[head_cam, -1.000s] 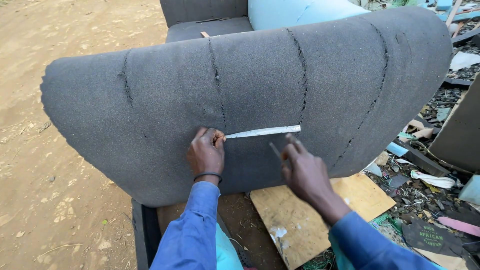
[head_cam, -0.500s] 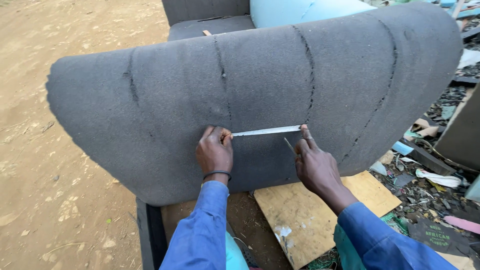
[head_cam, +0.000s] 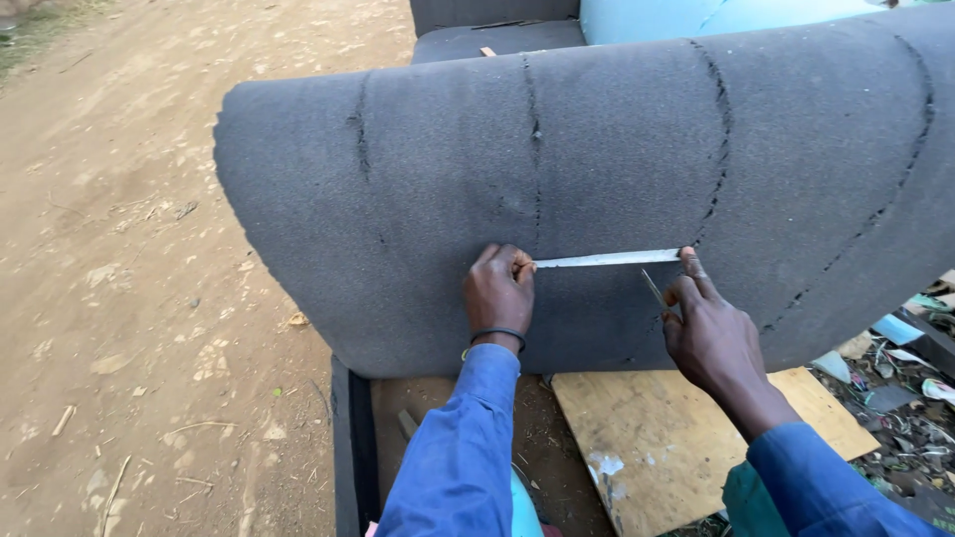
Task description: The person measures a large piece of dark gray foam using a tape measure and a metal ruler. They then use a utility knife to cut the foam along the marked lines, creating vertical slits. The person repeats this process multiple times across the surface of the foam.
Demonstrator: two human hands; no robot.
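Left hand [head_cam: 500,291]: grip pinches one end of the thin white strip [head_cam: 607,259] against the curved grey foam slab [head_cam: 418,199].
Right hand [head_cam: 708,328]: fingertip presses the strip's other end, small pencil-like stick [head_cam: 654,288] held.

Bare brown dirt ground [head_cam: 149,249] fills the left half of the frame, strewn with dry leaves, twigs and small stones. A thin strip of grass [head_cam: 30,25] shows in the upper left corner. At top centre stands a dark grey seat [head_cam: 497,35], with a pale blue cushion [head_cam: 696,15] just to its right. A plywood board [head_cam: 676,438] lies at lower centre, beside a dark frame edge [head_cam: 353,447] rising from the bottom. The lower right corner holds a heap of scraps and litter [head_cam: 905,368]. Soft, even daylight, no hard shadows.
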